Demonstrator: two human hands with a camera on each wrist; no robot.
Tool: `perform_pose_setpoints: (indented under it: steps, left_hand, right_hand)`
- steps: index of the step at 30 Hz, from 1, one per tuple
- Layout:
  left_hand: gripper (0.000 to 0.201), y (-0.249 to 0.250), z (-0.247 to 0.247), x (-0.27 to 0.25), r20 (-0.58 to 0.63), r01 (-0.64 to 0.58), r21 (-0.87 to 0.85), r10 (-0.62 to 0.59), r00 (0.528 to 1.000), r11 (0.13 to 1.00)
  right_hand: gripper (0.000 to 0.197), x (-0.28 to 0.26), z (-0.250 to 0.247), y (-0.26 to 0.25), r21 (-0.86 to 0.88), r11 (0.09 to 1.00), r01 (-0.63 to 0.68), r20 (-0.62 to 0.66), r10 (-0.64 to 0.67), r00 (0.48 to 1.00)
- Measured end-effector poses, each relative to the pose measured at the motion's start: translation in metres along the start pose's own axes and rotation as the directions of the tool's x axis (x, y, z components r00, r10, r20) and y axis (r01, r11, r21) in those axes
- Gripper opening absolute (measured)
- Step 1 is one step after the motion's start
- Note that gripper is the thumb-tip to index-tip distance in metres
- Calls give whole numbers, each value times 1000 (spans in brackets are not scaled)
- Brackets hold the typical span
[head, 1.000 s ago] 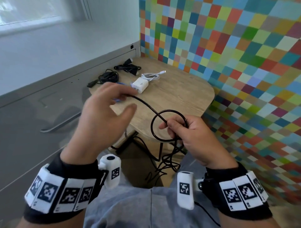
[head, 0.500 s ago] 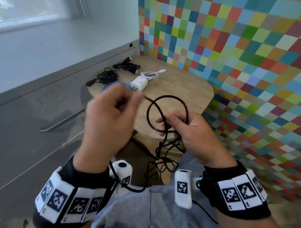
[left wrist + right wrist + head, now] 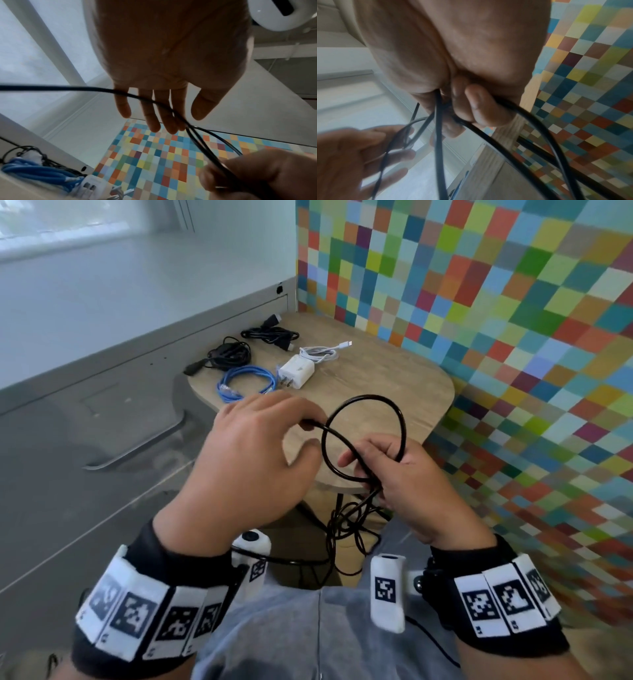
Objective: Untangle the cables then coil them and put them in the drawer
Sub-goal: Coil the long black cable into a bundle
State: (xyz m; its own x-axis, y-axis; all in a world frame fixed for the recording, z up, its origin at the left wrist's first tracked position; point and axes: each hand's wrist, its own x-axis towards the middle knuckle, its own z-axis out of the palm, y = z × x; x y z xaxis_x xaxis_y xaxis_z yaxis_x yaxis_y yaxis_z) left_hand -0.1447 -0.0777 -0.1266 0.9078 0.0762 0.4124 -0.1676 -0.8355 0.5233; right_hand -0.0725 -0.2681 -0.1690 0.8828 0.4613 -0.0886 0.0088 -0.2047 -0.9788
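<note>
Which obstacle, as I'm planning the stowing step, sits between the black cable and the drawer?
The drawer is shut. The left hand and right hand hold the black cable, whose tail hangs uncoiled. Nothing else visible lies between.

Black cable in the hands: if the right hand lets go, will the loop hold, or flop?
The black cable probably springs open: its loop stands round only where the right hand pinches the crossing. It looks floppy: the slack below hangs tangled. The left hand alone likely cannot keep the coil.
</note>
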Motion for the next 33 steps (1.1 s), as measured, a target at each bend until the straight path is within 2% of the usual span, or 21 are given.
perform_pose_setpoints:
  steps: [2, 4, 6, 8, 9, 10, 12, 13, 14, 15, 17, 18, 20, 22, 24, 26, 30, 33]
  left_hand:
    - [25, 4, 4, 1, -19, -49, 85, 50, 999, 995]
    - [36, 4, 6, 4, -26, -57, 165, 62, 998, 985]
    - [53, 4, 7, 6, 39, 1, 216, -9, 999, 976]
    - [56, 5, 6, 6, 27, 84, 137, -89, 996, 987]
    - [53, 4, 3, 7, -57, 121, 26, -119, 991, 992]
    - [50, 3, 0, 8, -194, 144, -107, -163, 967, 984]
    - [46, -2, -12, 11, -491, 101, -275, -230, 841, 956]
    - [44, -6, -18, 13, -561, 78, -308, -247, 790, 948]
    - [40, -8, -22, 14, -564, 97, -322, -273, 780, 942]
    - [32, -13, -23, 15, -533, 126, -309, -282, 798, 943]
    - [3, -20, -19, 13, -398, 191, -198, -256, 881, 962]
    - [11, -19, -16, 12, -352, 206, -93, -226, 908, 974]
    - [21, -18, -8, 7, -260, 147, 66, -126, 957, 987]
    - [17, -9, -2, 2, -106, 33, 76, -25, 994, 997]
    - [21, 0, 7, -1, 68, -41, 62, 37, 997, 997]
    - [27, 5, 14, -1, 165, -44, 122, 23, 986, 992]
    - [18, 0, 12, 1, 130, 44, 60, -52, 990, 997]
    - [8, -5, 1, 3, -5, 150, -132, -152, 988, 980]
  right_hand:
    - [36, 0, 1, -2, -48, 999, 24, 13, -23, 1000]
    - [37, -1, 1, -3, -87, 994, 71, 44, -67, 997]
    - [37, 0, 2, -2, -98, 989, 109, 56, -104, 993]
    - [34, 1, 1, -1, -83, 991, 101, 51, -97, 994]
    - [34, 2, 1, -1, -70, 994, 86, 59, -82, 995]
    - [34, 2, 0, -1, -63, 995, 71, 72, -66, 995]
    - [35, 2, -4, 0, -45, 998, 45, 97, -40, 995]
    - [35, 2, -6, 1, -20, 999, 28, 108, -26, 994]
    - [35, 1, -7, 1, 14, 1000, 10, 116, -12, 993]
    - [35, 1, -8, 1, 40, 999, 2, 115, -7, 993]
    - [34, 1, -9, 3, 32, 999, 8, 96, -11, 995]
    - [34, 1, -8, 3, 10, 1000, 11, 88, -12, 996]
    - [33, 1, -7, 3, -32, 999, 9, 77, -6, 997]
    - [33, 0, -3, 1, -57, 998, 14, 76, -10, 997]
    - [33, -1, 0, -1, -51, 998, 31, 88, -26, 996]
    - [34, -2, 2, -3, -39, 998, 43, 99, -39, 994]
    - [28, -6, 2, -10, 38, 997, 74, 128, -78, 989]
    - [29, -6, -2, -8, 79, 995, 53, 170, -66, 983]
